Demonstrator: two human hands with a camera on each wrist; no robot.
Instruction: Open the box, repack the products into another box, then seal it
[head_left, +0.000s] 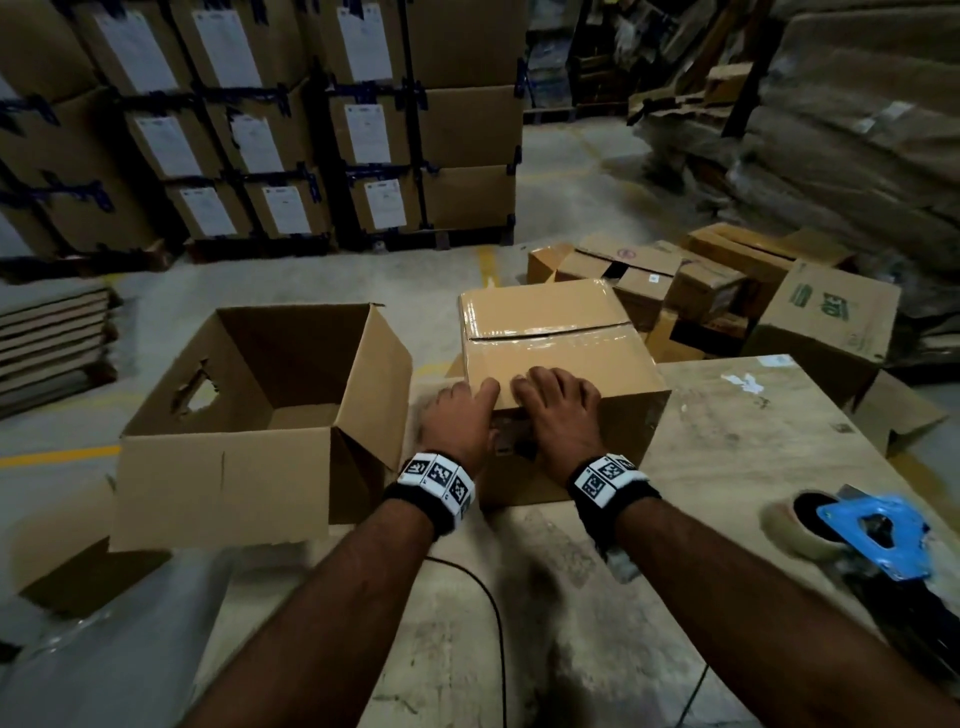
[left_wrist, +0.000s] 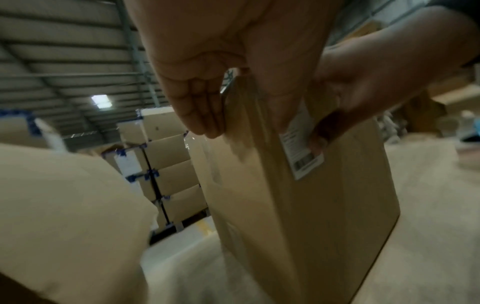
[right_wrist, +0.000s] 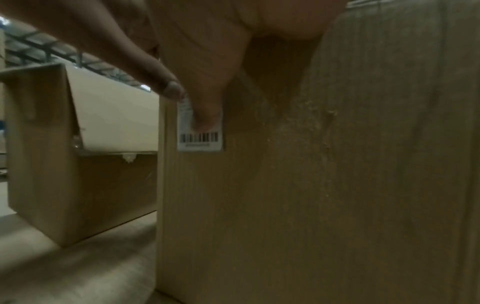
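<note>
- Sealed cardboard box (head_left: 556, 338) on wooden table (head_left: 753, 447), clear tape over top seam, barcode label (right_wrist: 200, 137) on near face.
- Left hand (head_left: 457, 421) and right hand (head_left: 561, 410) side by side at near top edge of sealed box: fingers laid flat on top, thumbs down near face, right thumb (right_wrist: 205, 115) pressing on label.
- Open empty box (head_left: 260, 415) just left of it, flaps up, hand hole in left wall.
- Blue tape dispenser (head_left: 872, 535) at right table edge, well apart from hands.
- Black cable (head_left: 493, 623) across table between forearms.
- Behind table: loose opened cartons (head_left: 727, 291) on concrete floor.
- Far left: stacked labelled cartons (head_left: 260, 119); flattened cardboard (head_left: 52, 338) piled left.
</note>
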